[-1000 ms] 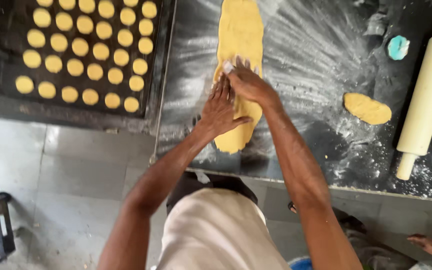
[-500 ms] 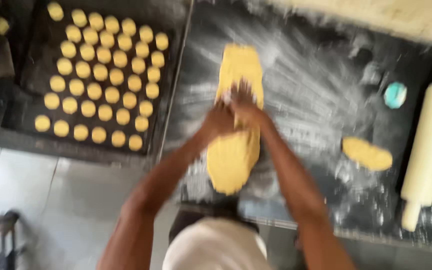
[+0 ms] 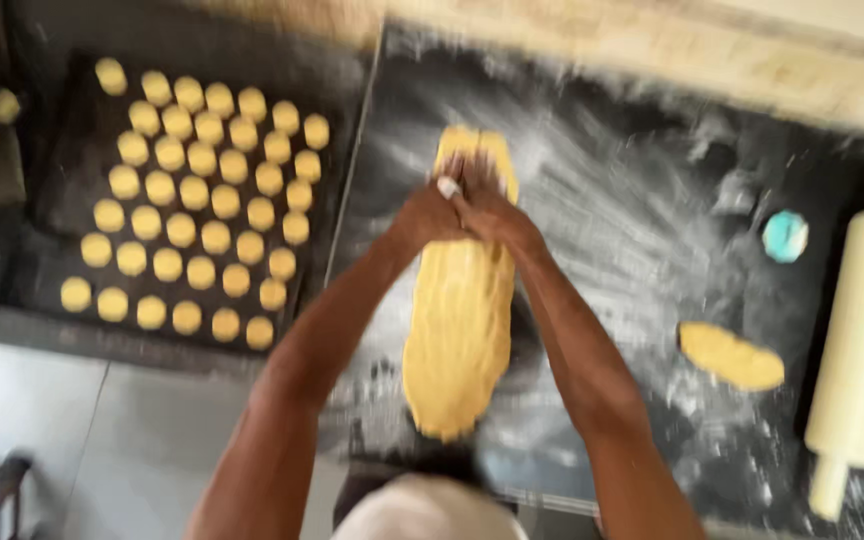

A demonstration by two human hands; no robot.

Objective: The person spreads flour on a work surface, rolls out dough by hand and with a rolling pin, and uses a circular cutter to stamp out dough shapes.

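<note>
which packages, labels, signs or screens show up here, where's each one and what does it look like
None in view: no package, label, sign or screen. The picture shows only bare things: a long yellow dough sheet under both hands, a dark tray of round yellow pieces at the left, a pale rolling pin at the right, a small round teal thing beside it, too blurred to identify.

Soft, even daylight fills the view, brightest along the pale strip at the top edge. Motion blur smears the whole picture: the hands [image 3: 462, 205], the dough sheet [image 3: 460, 330] and the rolling pin [image 3: 857, 340] all lack crisp edges. The dark floured bench [image 3: 632, 220] shows no glare, and shadows are faint.
</note>
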